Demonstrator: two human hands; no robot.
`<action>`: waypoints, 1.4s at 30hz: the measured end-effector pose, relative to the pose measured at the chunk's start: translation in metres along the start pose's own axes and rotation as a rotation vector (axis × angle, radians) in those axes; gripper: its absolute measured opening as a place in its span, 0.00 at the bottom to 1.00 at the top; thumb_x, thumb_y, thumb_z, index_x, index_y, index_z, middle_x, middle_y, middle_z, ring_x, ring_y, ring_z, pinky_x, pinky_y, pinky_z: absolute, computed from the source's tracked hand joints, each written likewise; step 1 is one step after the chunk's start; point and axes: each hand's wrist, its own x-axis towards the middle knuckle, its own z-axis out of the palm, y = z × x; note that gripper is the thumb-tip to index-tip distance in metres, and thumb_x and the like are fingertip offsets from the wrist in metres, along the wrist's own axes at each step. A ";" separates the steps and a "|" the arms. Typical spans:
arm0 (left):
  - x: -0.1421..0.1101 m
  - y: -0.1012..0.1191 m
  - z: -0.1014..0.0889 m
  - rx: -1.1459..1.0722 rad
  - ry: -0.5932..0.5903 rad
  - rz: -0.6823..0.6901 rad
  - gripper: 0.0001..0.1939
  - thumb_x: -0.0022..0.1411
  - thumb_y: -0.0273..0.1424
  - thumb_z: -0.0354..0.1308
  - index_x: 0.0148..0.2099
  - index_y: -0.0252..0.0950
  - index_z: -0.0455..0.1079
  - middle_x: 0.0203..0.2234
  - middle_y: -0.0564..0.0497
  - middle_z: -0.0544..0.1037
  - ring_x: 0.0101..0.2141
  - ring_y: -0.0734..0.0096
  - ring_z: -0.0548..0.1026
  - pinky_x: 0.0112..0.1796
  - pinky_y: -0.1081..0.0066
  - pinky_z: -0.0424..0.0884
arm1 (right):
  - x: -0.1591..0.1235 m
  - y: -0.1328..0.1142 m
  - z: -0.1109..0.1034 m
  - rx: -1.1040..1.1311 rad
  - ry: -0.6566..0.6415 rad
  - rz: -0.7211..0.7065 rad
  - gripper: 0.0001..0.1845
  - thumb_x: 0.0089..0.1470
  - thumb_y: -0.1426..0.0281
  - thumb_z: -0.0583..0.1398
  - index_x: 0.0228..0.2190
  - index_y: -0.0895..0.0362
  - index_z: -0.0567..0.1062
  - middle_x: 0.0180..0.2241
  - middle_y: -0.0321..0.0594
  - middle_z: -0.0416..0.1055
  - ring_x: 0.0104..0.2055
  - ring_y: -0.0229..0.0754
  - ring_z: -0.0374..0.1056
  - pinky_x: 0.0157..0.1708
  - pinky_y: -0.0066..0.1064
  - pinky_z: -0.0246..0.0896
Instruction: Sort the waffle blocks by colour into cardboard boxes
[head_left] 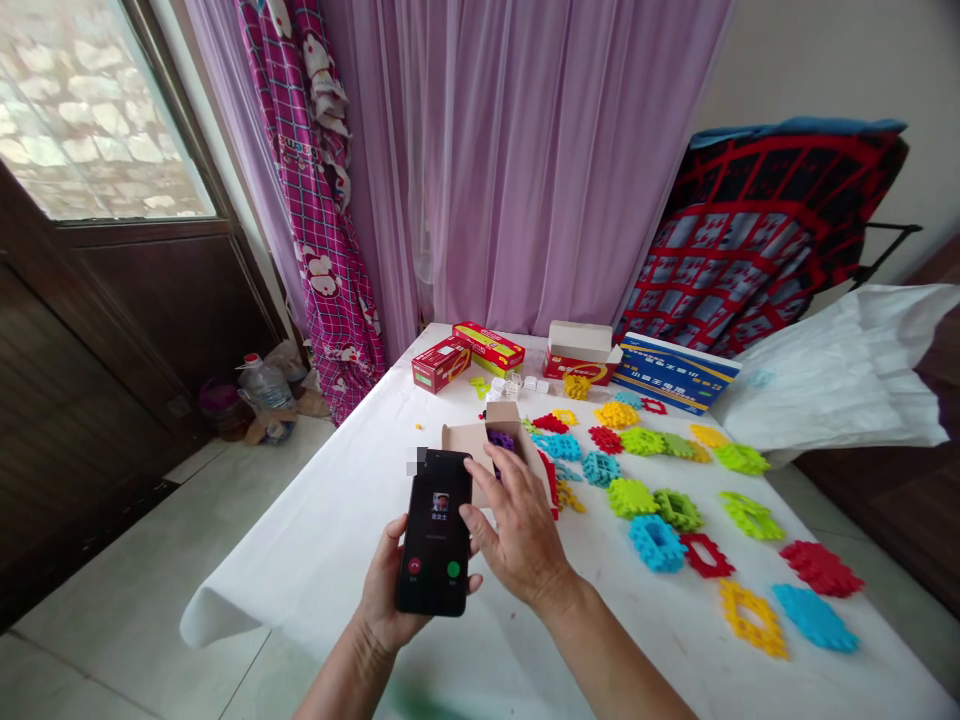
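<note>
A black smartphone (433, 545) rests upright and tilted back in my left hand (381, 592), whose fingers wrap round its lower part. The lit screen shows an incoming call, with a red button at left and a green one at right. My right hand (525, 530) is beside the phone's upper right edge, fingers apart; whether the fingertips touch the phone I cannot tell. Just behind both hands stands an open cardboard box (466, 440) with its flaps up. Purple plastic pieces (501, 439) show inside it, partly hidden by my right hand.
Colourful interlocking plastic pieces (656, 543) are spread over the table's right half (585, 620). Red boxes (442, 365) and a blue box (675, 372) line the back, near a white plastic bag (832, 370). A water bottle (264, 383) stands on the floor at left.
</note>
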 end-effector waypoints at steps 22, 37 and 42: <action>0.003 -0.004 0.025 -0.042 0.023 0.055 0.26 0.63 0.44 0.48 0.51 0.28 0.73 0.44 0.37 0.80 0.48 0.51 0.75 0.50 0.52 0.67 | -0.061 -0.030 -0.018 0.142 0.135 -0.071 0.06 0.54 0.76 0.55 0.30 0.55 0.71 0.52 0.45 0.68 0.58 0.48 0.61 0.53 0.43 0.61; 0.003 -0.006 0.029 -0.013 -0.087 0.018 0.26 0.65 0.43 0.46 0.52 0.29 0.73 0.46 0.38 0.79 0.53 0.50 0.72 0.55 0.51 0.63 | -0.061 -0.032 -0.023 0.020 0.142 -0.148 0.18 0.54 0.72 0.58 0.47 0.54 0.72 0.63 0.49 0.53 0.63 0.57 0.52 0.55 0.53 0.55; 0.002 -0.004 0.025 0.007 -0.078 0.036 0.27 0.65 0.44 0.45 0.53 0.29 0.73 0.46 0.38 0.79 0.54 0.50 0.71 0.55 0.51 0.63 | -0.061 -0.033 -0.022 0.019 0.122 -0.151 0.17 0.55 0.70 0.57 0.47 0.56 0.72 0.62 0.51 0.55 0.63 0.56 0.52 0.56 0.53 0.55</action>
